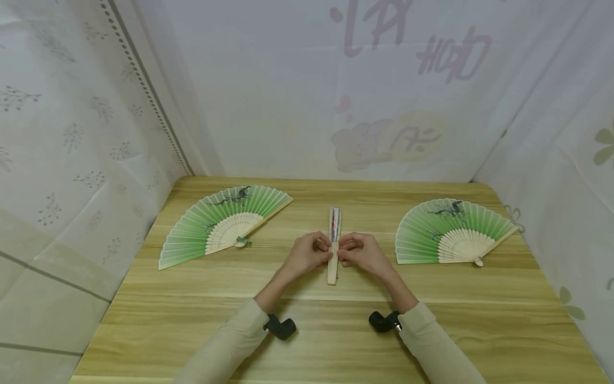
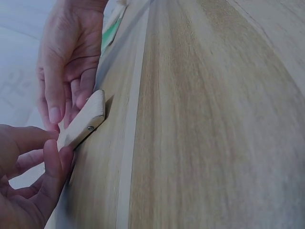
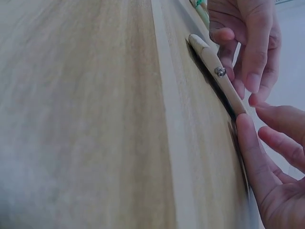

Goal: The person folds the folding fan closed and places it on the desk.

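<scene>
A closed folding fan [image 1: 332,273] with pale wooden ribs and red and dark marks on its folded leaf lies upright in the head view, at the middle of the table. My left hand [image 1: 307,253] pinches its left edge with thumb and fingers. From the other side my right hand [image 1: 363,253] pinches the right edge at about the same height. The wrist views show the fan's pivot end with a small metal rivet [image 3: 219,71], low over the wood. Fingertips [image 2: 53,160] of the left hand sit at the ribs; part of the fan is hidden behind the hands.
An open green fan [image 1: 187,242] with a dark branch print is spread on the left of the wooden table [image 1: 326,346]. A similar open green fan [image 1: 417,240] lies on the right. Printed curtains [image 1: 268,106] hang behind and at both sides.
</scene>
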Tool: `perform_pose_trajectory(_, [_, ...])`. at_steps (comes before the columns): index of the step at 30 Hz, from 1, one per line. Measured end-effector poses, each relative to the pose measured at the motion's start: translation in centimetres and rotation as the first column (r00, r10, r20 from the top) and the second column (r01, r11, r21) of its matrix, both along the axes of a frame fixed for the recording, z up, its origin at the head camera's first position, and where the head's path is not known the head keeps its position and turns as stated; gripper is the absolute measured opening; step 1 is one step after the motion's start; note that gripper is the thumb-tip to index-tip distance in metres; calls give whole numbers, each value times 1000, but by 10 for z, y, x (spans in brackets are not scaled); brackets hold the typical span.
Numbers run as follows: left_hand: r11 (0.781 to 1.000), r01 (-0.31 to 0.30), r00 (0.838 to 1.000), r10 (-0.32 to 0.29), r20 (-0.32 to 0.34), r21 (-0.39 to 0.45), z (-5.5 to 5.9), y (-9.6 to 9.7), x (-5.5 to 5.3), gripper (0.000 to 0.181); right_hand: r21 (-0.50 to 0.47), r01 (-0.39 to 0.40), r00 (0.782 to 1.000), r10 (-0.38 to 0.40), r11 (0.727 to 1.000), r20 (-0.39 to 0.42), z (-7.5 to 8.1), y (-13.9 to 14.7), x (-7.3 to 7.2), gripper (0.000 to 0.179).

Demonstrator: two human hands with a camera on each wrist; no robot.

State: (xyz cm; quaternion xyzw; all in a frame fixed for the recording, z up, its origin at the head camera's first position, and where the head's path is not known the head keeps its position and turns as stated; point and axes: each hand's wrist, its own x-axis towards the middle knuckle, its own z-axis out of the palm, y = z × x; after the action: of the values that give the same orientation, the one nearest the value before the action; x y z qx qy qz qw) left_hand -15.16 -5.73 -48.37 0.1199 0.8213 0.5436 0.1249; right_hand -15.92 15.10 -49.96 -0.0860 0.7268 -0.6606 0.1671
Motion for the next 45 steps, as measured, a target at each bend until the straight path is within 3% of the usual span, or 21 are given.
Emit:
perform_pose_trajectory(13, [997,-7,1000,6,14,75,-2,-14,-1,22,-34,-24,999,23,999,-22,0,10,0,32])
perform_pose_trajectory(27, [976,10,1000,-4,-27,218,-3,-59,-7,28,-90,-20,999,17,996,-31,7,9,-8,32])
perform_pose_trajectory(36, [968,-104,994,106,5,227,11,-92,-7,30,-103,1,1000,1,995,20,10,-2,-14,31])
perform_pose_trajectory(45, [959,-179,983,184,-1,218,9,-117,0,30,-158,-36,999,40,987,22,14,-16,-21,37])
